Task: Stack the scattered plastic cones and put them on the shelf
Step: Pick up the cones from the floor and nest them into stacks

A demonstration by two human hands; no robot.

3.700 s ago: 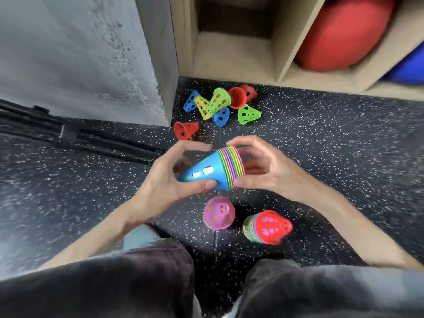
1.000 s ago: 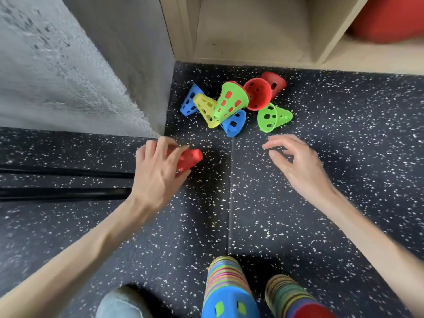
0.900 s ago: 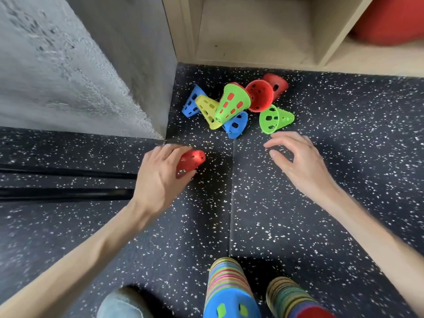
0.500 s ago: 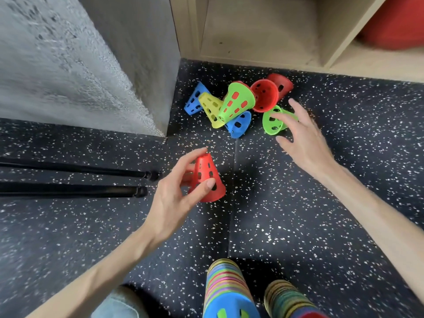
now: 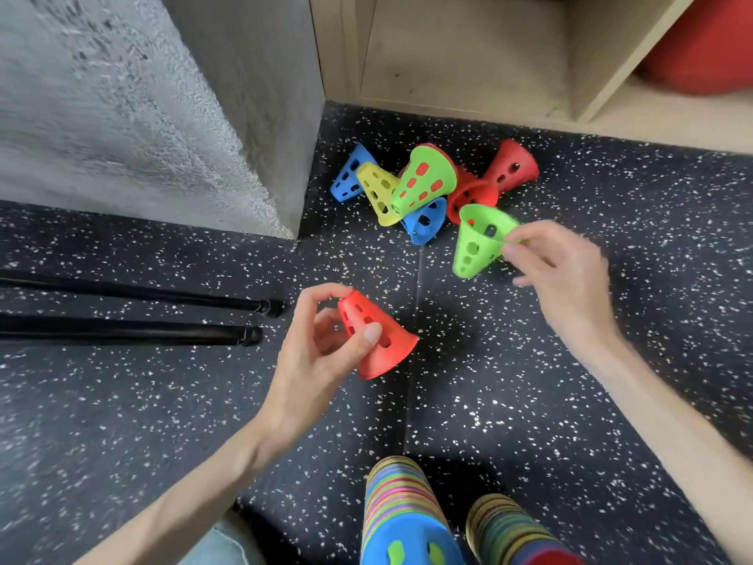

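Observation:
My left hand [image 5: 313,360] grips a red perforated cone [image 5: 377,340] by its narrow top, held above the floor. My right hand [image 5: 558,275] pinches the rim of a green cone [image 5: 476,242], lifted with its wide mouth facing up. Behind them a loose pile of cones lies on the floor: blue [image 5: 348,175], yellow [image 5: 377,189], green over red [image 5: 426,179], another blue [image 5: 426,220] and two red [image 5: 509,169]. Two tall multicoloured stacks stand near me, one topped blue [image 5: 401,519], the other [image 5: 513,532] beside it. The wooden shelf [image 5: 460,63] is at the top.
A grey concrete pillar [image 5: 183,95] rises on the left, touching the shelf side. Two black bars [image 5: 134,316] lie on the speckled dark floor [image 5: 570,422] at the left. A big red ball [image 5: 709,38] fills the right shelf compartment.
My left hand picked the red cone off the floor and lifted it. My right hand reached the pile, took the green cone by its rim and raised it.

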